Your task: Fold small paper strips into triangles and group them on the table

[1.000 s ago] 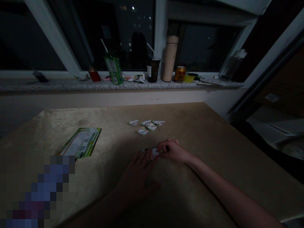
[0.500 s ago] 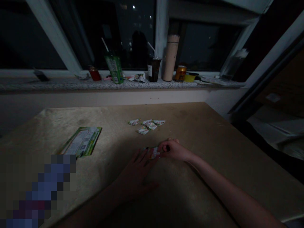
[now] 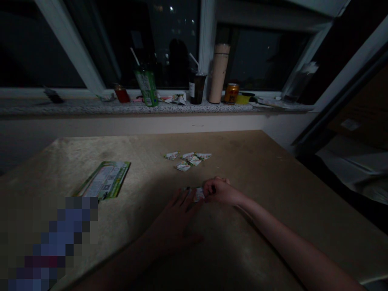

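Note:
A small printed piece of paper point(image 3: 199, 195) lies on the table between my hands, partly covered by them. My left hand point(image 3: 176, 216) is flat with its fingers spread, the fingertips resting over the paper's left part. At the paper's right end, my right hand point(image 3: 221, 191) is closed with its fingers curled in, gripping that end. Beyond the hands lie several small folded printed paper triangles point(image 3: 188, 161), some touching one another. To the left is a green and white printed sheet or stack of sheets point(image 3: 107, 180).
The table point(image 3: 242, 153) reaches to the wall below a stone windowsill point(image 3: 169, 108). On the sill stand a green cup point(image 3: 147, 87), a dark cup point(image 3: 196, 89) with a straw, a tall pink flask point(image 3: 218, 74), an orange can point(image 3: 231, 93) and a red jar point(image 3: 122, 94). A pixelated patch covers the lower left.
Almost nothing differs. The whole view has shifted very slightly, and both hands keep their places at the paper.

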`<state>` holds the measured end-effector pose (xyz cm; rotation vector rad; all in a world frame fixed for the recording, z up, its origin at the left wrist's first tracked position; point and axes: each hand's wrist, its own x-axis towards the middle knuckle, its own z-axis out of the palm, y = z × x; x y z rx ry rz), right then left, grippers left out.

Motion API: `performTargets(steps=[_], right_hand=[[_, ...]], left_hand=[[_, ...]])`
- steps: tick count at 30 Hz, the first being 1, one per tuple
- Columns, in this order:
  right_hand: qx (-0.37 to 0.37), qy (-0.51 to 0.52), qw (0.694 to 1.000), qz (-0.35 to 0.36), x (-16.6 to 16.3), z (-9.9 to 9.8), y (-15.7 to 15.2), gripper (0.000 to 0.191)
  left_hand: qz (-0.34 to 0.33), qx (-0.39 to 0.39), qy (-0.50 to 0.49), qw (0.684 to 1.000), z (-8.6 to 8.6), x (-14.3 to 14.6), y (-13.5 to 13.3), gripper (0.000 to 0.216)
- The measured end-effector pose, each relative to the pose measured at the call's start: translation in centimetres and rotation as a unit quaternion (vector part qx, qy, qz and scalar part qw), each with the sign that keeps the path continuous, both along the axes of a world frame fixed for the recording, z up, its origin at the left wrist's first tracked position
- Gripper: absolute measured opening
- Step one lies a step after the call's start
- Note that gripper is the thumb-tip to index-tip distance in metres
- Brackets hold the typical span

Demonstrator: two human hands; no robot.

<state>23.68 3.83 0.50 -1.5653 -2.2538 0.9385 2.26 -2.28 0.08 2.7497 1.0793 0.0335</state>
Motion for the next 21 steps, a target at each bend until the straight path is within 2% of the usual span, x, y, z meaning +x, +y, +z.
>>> performTargets(steps=[12,21], right_hand=[[0.007,0.006,1.000,0.005,0.13,-0.19,0.01,0.008],[-0.007,0.029,0.999,0.018,0.34,0.22,-0.13,0.010]], left_hand=[[0.001,0.001,-0.020,1.000,-0.44,-0.19,-0.14,0.082],[0.000,-0.005,-0.013,1.000,0.05,-0.13,-0.11,0.080]])
